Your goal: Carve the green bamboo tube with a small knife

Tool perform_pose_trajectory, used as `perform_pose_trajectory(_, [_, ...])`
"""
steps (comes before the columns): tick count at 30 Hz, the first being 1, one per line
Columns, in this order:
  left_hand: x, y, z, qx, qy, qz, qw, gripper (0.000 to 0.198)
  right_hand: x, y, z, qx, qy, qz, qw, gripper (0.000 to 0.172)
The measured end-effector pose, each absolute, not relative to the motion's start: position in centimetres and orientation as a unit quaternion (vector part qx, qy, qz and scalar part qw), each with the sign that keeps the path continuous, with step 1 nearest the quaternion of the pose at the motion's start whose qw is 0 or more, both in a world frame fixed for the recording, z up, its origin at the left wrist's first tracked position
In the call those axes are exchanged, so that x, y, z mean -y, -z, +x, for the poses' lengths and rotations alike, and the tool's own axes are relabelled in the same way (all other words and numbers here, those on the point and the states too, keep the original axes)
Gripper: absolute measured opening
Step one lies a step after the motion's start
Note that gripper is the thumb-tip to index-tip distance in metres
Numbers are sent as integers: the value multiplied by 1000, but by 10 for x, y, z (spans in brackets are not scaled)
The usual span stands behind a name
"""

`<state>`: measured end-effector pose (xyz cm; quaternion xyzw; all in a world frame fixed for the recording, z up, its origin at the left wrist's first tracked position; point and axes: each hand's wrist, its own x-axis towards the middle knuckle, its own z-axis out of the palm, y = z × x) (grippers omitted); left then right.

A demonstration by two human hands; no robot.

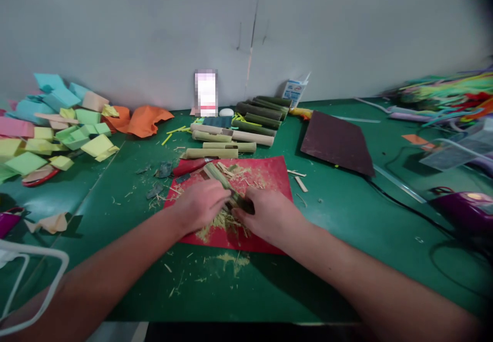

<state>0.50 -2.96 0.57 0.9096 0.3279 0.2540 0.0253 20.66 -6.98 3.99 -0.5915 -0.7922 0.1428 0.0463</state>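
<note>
A length of bamboo (216, 173) slants over a red sheet (275, 175) strewn with pale shavings and splinters. My right hand (271, 213) is wrapped round its near, dark-green end. Against the bamboo's left side, my left hand (202, 201) has its fingers pinched together. Something small and dark shows at those fingertips, but I cannot make out what it is. Just beyond my left hand lies a red-handled tool (192, 167), partly on the sheet. Several cut bamboo pieces (248, 136), some pale and some dark green, lie in rows behind the sheet.
Folded coloured paper (57, 126) and orange sheets (142, 121) cover the left side. A dark brown board (337, 141) lies to the right, near a purple glue gun (464, 211) and its cable. Pipe cleaners (447, 98) heap at far right. A white wire frame (57, 260) overlaps my left forearm.
</note>
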Motion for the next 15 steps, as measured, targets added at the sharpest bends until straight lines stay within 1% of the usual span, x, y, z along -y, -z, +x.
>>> perform_pose_trajectory(2, [28, -5, 4, -322, -256, 911, 23, 20, 71, -41, 206, 793, -133, -593, 39, 25])
perform_pose_trajectory(6, [24, -5, 2, -372, -302, 878, -15, 19, 75, -45, 202, 803, -87, -590, 7, 30])
perform_pose_trajectory(11, [33, -5, 8, -310, -257, 915, 15, 20, 83, -47, 198, 815, -47, -578, -22, 31])
perform_pose_trajectory(15, [26, -6, 7, -374, -293, 880, -18, 21, 86, -45, 196, 818, -10, -574, -31, 34])
